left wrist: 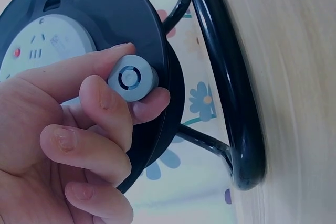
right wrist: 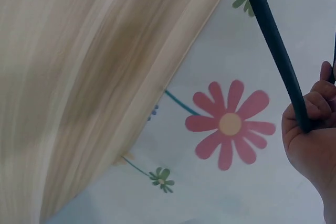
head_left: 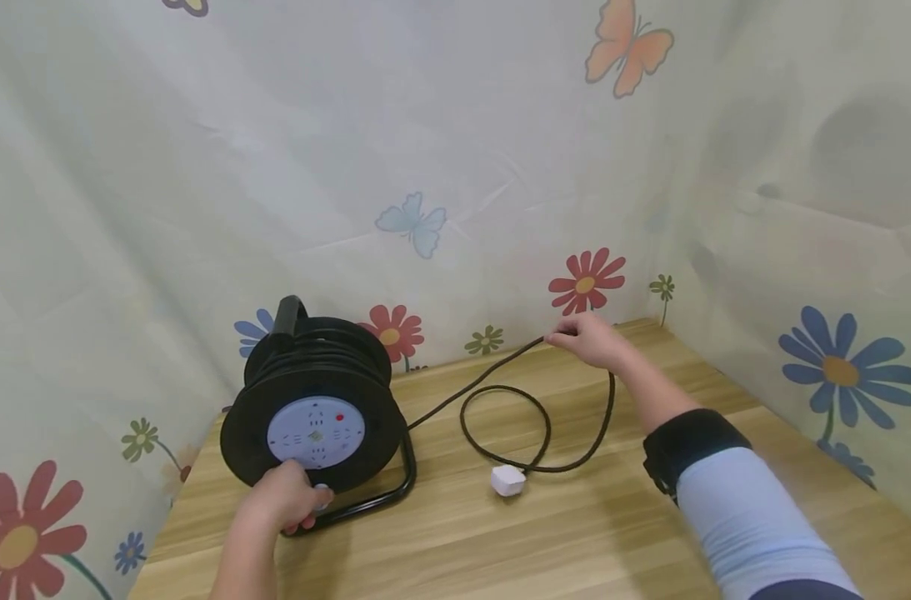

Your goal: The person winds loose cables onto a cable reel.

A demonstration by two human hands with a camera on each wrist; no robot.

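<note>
A black cable reel (head_left: 237,433) stands on the left of the table, its round socket panel (head_left: 316,431) facing me. My left hand (head_left: 278,497) is at the reel's lower front. In the left wrist view its thumb and fingers pinch a small grey knob (left wrist: 131,78) near the rim. Off to the right, my right hand (head_left: 592,340) grips the black cable (head_left: 473,383), raised above the table's back part. From the reel the cable runs up to this hand, then drops to a loose loop on the table. A white plug (head_left: 508,481) lies at its end.
The wooden table (head_left: 440,550) meets a patterned sheet (head_left: 500,125) with flowers and butterflies at the back and sides. The reel's black tube stand (head_left: 376,500) rests on the tabletop, and a carrying handle (head_left: 286,317) rises above the drum.
</note>
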